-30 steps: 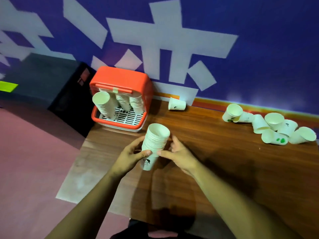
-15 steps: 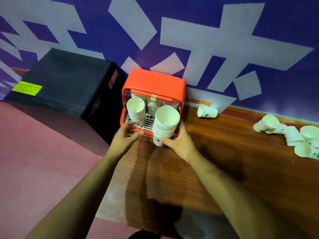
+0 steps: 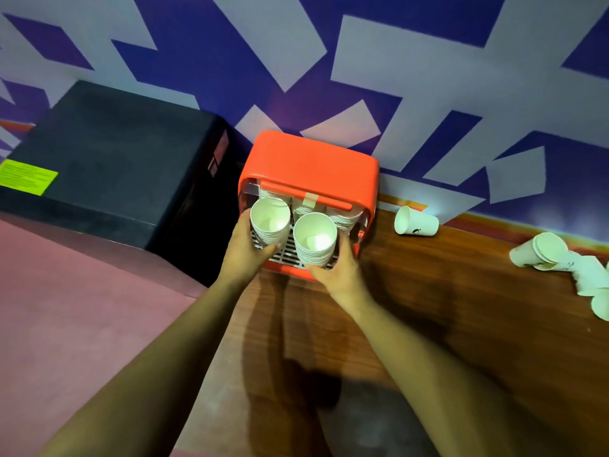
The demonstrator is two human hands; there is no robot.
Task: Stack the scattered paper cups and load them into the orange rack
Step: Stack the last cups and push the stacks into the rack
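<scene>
Two nested stacks at the mouth of the orange rack, both tilted so the open rims face the camera. Left hand wraps the left stack, thumb under the lower rims, fingers round the far side. Right hand wraps the right stack the same way, thumb near the stack's base by the rack's front lip. Both stacks sit over the white grille, just beside each other; cannot tell if the bases touch it. More stacked cups sit deeper in, under the raised lid. Step in hand, as I read it: seating the right stack next to the left one. To do it well: hold low on the stack so the cups don't telescope apart, squeeze lightly since paper walls crush, slide it base-first along the grille, and use the left hand to brace the neighbour so it isn't knocked over. Let go only once it leans steadily. Not done: one loose cup lies on its side on the wooden table near the wall, and a scattered bunch lies far right.
</scene>
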